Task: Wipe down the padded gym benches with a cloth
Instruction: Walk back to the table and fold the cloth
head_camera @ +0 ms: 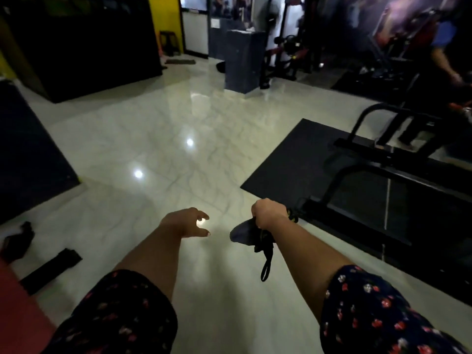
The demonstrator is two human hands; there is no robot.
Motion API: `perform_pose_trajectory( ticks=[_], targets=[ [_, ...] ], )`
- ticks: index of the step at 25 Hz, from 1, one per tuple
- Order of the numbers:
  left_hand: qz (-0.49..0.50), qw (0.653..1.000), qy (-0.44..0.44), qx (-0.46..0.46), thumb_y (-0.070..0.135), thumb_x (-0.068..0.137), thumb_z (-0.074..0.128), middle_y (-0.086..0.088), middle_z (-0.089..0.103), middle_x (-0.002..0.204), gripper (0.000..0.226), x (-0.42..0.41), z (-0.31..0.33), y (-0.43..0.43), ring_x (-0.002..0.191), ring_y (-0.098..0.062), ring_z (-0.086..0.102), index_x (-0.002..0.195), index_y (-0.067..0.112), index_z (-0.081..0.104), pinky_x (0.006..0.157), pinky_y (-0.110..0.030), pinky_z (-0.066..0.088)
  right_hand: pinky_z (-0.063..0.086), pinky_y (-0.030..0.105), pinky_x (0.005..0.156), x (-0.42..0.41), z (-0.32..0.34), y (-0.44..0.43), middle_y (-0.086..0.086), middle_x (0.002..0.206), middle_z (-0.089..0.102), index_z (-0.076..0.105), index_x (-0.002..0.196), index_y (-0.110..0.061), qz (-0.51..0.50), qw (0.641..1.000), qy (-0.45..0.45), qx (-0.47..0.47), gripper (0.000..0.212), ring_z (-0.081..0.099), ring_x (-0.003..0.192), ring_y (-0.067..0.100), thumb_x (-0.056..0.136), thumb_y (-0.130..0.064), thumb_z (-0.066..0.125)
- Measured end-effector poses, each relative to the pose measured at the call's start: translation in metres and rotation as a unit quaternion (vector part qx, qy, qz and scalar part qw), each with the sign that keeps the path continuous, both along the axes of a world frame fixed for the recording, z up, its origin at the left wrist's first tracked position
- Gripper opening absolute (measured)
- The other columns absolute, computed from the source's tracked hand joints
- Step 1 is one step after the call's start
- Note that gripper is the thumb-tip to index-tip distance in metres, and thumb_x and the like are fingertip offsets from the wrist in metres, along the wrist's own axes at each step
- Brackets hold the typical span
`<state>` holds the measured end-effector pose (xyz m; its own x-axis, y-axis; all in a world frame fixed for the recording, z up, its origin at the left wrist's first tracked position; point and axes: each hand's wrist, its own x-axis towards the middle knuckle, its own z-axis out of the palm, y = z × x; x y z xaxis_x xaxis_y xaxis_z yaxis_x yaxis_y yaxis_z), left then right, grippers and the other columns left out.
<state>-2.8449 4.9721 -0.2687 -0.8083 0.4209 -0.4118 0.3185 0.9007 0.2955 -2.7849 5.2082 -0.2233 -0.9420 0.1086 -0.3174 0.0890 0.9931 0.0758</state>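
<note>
My right hand (268, 213) grips a dark bundled cloth (242, 232) over the shiny tiled floor, and a black strap loop hangs down from the bundle. My left hand (187, 223) is stretched forward beside it, fingers loosely spread and holding nothing. Both arms wear dark floral sleeves. No padded bench surface shows plainly; a black metal machine frame (383, 159) stands to the right on a black rubber mat (293, 162).
Dark mats or pads lie along the left (28, 154) and back left (84, 47). A dark pillar (242, 60) stands ahead, with red-and-black machines behind it. Another person (441, 62) is at the far right. Small black items (51, 269) lie on the floor at lower left.
</note>
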Motion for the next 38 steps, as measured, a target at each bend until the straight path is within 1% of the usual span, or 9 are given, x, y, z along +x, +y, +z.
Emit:
perform_pose_trajectory(
  ticks=[2,7,17,20,23,28,32,36,38],
  targets=[
    [0.032,0.999,-0.019,0.019,0.060,0.081,0.069,0.009,0.051,0.137,0.066,-0.031,-0.001,-0.019,0.120,-0.011,0.052,0.139,0.038,0.048,0.104,-0.032,0.041,0.043,0.033,0.070,-0.044,0.001,-0.027,0.006,0.112,0.061,0.064,0.114,-0.015,0.021,1.000,0.004,-0.016,0.027,0.061,0.099,0.027,0.090,-0.009,0.053],
    [0.110,0.992,-0.018,0.066,0.055,0.085,0.068,0.005,0.053,0.136,0.063,-0.104,0.002,-0.065,0.119,-0.013,0.053,0.141,0.034,0.048,0.106,-0.033,0.041,0.043,0.032,0.070,-0.152,-0.007,-0.089,0.005,0.114,0.062,0.065,0.114,-0.016,0.083,0.996,-0.005,-0.037,0.029,0.062,0.102,0.026,0.088,-0.009,0.055],
    [0.238,0.971,-0.010,0.010,0.057,0.087,0.064,0.004,0.049,0.141,0.065,-0.273,0.012,-0.162,0.127,-0.015,0.048,0.144,0.033,0.044,0.104,-0.030,0.036,0.043,0.031,0.070,-0.393,-0.008,-0.173,0.004,0.108,0.062,0.066,0.110,-0.014,0.239,0.971,0.024,-0.014,0.024,0.063,0.096,0.025,0.087,-0.010,0.058],
    [0.289,0.957,0.016,0.019,0.061,0.084,0.066,0.006,0.052,0.139,0.066,-0.322,0.016,-0.186,0.122,-0.014,0.052,0.142,0.036,0.046,0.106,-0.036,0.042,0.041,0.031,0.068,-0.462,0.004,-0.205,0.003,0.099,0.060,0.065,0.104,-0.011,0.286,0.957,0.053,0.003,0.017,0.062,0.089,0.023,0.089,-0.010,0.057],
    [0.294,0.956,0.013,0.001,0.060,0.083,0.064,0.006,0.053,0.138,0.066,-0.361,0.021,-0.217,0.121,-0.015,0.053,0.142,0.036,0.046,0.104,-0.040,0.043,0.039,0.031,0.069,-0.516,0.008,-0.243,-0.001,0.075,0.046,0.063,0.098,-0.010,0.315,0.946,0.077,0.000,0.012,0.052,0.075,0.020,0.089,-0.008,0.055],
    [0.331,0.944,0.000,-0.019,0.060,0.084,0.064,0.003,0.054,0.137,0.066,-0.414,0.009,-0.296,0.122,-0.018,0.053,0.142,0.034,0.047,0.105,-0.041,0.042,0.039,0.030,0.068,-0.587,0.001,-0.319,0.001,0.080,0.047,0.055,0.084,-0.011,0.354,0.931,0.087,-0.009,0.006,0.050,0.074,0.019,0.088,-0.006,0.056],
    [0.348,0.937,0.003,-0.018,0.059,0.085,0.063,0.006,0.053,0.139,0.065,-0.473,-0.001,-0.370,0.125,-0.017,0.050,0.142,0.033,0.047,0.105,-0.038,0.041,0.037,0.030,0.070,-0.651,-0.006,-0.400,-0.002,0.070,0.041,0.040,0.065,-0.014,0.371,0.924,0.089,0.002,0.028,0.049,0.073,0.018,0.087,-0.005,0.055],
    [0.360,0.932,-0.005,-0.032,0.059,0.087,0.062,0.004,0.050,0.143,0.063,-0.531,0.011,-0.458,0.127,-0.018,0.049,0.142,0.033,0.047,0.107,-0.040,0.041,0.037,0.029,0.069,-0.718,0.013,-0.491,-0.003,0.069,0.042,0.040,0.065,-0.015,0.379,0.920,0.103,-0.002,0.028,0.050,0.073,0.018,0.086,-0.005,0.055],
    [0.374,0.926,0.020,-0.033,0.058,0.087,0.061,0.002,0.047,0.146,0.064,-0.561,0.024,-0.503,0.130,-0.020,0.047,0.143,0.033,0.046,0.108,-0.044,0.040,0.037,0.030,0.070,-0.745,0.024,-0.533,-0.003,0.076,0.048,0.048,0.074,-0.012,0.374,0.920,0.109,-0.033,0.016,0.055,0.079,0.020,0.087,-0.007,0.055]
  ],
)
